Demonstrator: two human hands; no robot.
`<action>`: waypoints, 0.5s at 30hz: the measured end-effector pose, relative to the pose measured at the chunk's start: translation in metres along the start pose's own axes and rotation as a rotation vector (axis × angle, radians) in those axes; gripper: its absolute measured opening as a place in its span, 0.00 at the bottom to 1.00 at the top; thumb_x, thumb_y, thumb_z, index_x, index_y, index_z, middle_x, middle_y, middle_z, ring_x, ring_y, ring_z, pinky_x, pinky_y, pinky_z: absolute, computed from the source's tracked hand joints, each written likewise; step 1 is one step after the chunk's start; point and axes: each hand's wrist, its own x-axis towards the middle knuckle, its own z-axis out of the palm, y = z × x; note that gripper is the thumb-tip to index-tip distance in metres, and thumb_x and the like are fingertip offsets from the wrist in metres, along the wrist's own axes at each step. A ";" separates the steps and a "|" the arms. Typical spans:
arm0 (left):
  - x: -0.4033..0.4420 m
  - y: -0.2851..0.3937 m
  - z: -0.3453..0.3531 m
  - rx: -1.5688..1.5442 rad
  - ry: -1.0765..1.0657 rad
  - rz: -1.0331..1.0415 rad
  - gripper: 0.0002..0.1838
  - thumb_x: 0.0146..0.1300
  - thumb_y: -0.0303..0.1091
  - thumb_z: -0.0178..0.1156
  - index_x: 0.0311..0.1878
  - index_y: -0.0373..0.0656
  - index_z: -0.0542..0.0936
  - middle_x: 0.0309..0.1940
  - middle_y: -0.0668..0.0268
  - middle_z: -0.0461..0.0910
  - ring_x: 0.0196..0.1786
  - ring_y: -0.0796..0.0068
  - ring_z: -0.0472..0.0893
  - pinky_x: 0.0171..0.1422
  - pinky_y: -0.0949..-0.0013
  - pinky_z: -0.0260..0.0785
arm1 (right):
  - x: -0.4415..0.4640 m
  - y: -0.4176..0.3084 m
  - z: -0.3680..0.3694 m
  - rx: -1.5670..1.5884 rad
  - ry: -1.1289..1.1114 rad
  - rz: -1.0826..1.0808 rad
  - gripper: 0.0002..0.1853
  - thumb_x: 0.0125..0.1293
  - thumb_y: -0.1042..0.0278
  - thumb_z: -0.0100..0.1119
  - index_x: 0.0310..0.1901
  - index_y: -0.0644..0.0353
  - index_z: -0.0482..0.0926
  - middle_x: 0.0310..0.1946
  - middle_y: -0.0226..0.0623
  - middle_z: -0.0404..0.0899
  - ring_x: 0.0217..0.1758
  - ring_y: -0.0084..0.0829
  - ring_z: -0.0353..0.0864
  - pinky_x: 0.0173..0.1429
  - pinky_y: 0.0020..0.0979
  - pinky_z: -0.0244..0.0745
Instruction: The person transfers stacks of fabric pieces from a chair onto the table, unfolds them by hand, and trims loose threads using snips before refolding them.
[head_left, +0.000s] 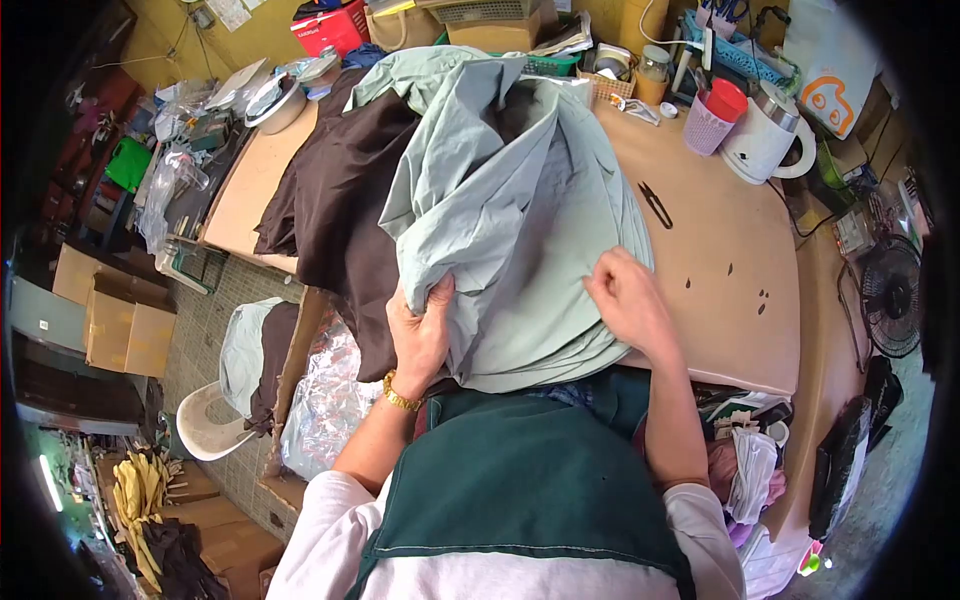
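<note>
A large pale green cloth [580,200] lies in loose, overlapping layers over the table's front edge, its middle bunched into folds. My left hand [421,335], with a gold watch on the wrist, is closed on a gathered fold at the cloth's left side. On the right, my right hand [630,298] has its fingers curled together, fingertips down against the layers near their right edge; the exact pinch is partly hidden. Dark brown fabric [345,200] spreads beneath and to the left of the green cloth.
Black thread snips [656,205] lie right of the cloth. Farther back stand a white electric kettle [765,135], a lilac cup [707,125] and a glass jar [653,72]. A white bowl [277,108] is at the back left. A chair [205,425] with cloth stands lower left.
</note>
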 end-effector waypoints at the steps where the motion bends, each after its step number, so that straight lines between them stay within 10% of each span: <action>1: -0.001 -0.001 0.000 -0.004 0.027 0.004 0.15 0.67 0.35 0.64 0.51 0.35 0.80 0.42 0.67 0.83 0.44 0.79 0.76 0.51 0.73 0.69 | 0.001 0.004 0.004 0.001 -0.001 -0.001 0.12 0.64 0.67 0.61 0.30 0.65 0.72 0.37 0.47 0.78 0.37 0.46 0.79 0.46 0.41 0.72; 3: -0.001 0.001 0.004 -0.009 0.050 0.010 0.18 0.65 0.37 0.66 0.51 0.35 0.80 0.43 0.64 0.83 0.45 0.75 0.78 0.52 0.71 0.70 | 0.004 0.014 0.013 0.247 0.274 -0.132 0.12 0.66 0.70 0.59 0.28 0.64 0.69 0.45 0.44 0.76 0.38 0.35 0.78 0.46 0.35 0.71; 6: -0.003 0.041 0.015 0.545 -0.213 0.546 0.34 0.44 0.48 0.77 0.51 0.37 0.79 0.57 0.45 0.73 0.53 0.44 0.77 0.56 0.59 0.73 | 0.008 -0.003 0.011 0.816 0.116 -0.068 0.09 0.68 0.73 0.58 0.30 0.63 0.70 0.50 0.40 0.74 0.41 0.23 0.74 0.48 0.28 0.70; 8: -0.020 0.049 0.037 0.703 -0.315 0.329 0.34 0.43 0.45 0.77 0.52 0.38 0.78 0.60 0.44 0.70 0.54 0.41 0.77 0.54 0.58 0.75 | 0.008 -0.027 0.019 0.881 0.127 -0.337 0.07 0.69 0.75 0.58 0.33 0.63 0.72 0.54 0.39 0.73 0.44 0.18 0.72 0.50 0.24 0.69; 13: 0.014 0.004 0.010 -0.001 -0.091 -0.093 0.24 0.58 0.36 0.69 0.56 0.36 0.77 0.51 0.60 0.80 0.48 0.70 0.80 0.52 0.69 0.71 | 0.010 -0.040 -0.016 1.225 0.113 -0.234 0.05 0.72 0.73 0.55 0.38 0.64 0.77 0.53 0.41 0.76 0.43 0.21 0.79 0.43 0.23 0.79; 15: 0.018 0.003 0.005 -0.295 0.119 -0.274 0.18 0.69 0.37 0.61 0.57 0.37 0.76 0.51 0.67 0.79 0.51 0.77 0.77 0.54 0.73 0.69 | 0.023 0.007 -0.025 0.638 0.108 0.080 0.04 0.70 0.72 0.57 0.39 0.63 0.78 0.45 0.38 0.81 0.37 0.23 0.82 0.40 0.24 0.77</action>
